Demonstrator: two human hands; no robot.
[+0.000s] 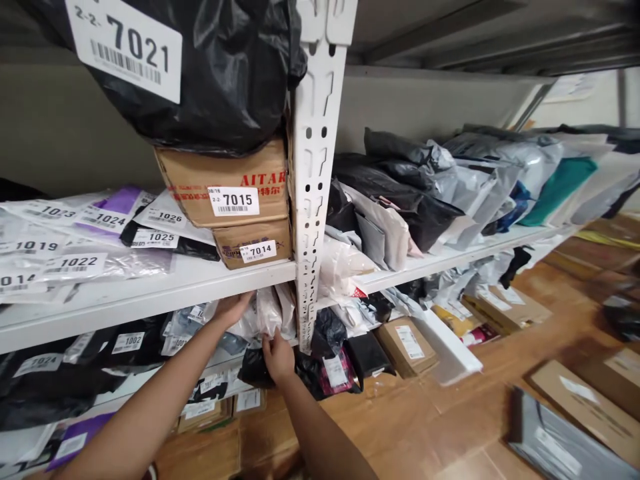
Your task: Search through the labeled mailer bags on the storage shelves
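Observation:
Both my hands reach under the white shelf board (pixel 165 287) into the lower shelf. My left hand (pixel 231 309) lies with its fingers stretched against a white plastic parcel (pixel 267 310) near the upright post. My right hand (pixel 278 357) is just below, its fingers pinching the lower edge of the same white parcel, above a black bag (pixel 255 370). Labelled parcels numbered 1022 (pixel 75 263) and 1025 (pixel 154 238) lie on the shelf above.
A perforated white post (pixel 313 173) splits the shelving. Cardboard boxes 7015 (pixel 233 200) and 7014 (pixel 257 250) stack under a black bag 7021 (pixel 200 67). Grey and black mailers (pixel 425 193) fill the right shelf. Boxes (pixel 406 343) and parcels (pixel 585 400) lie on the wooden floor.

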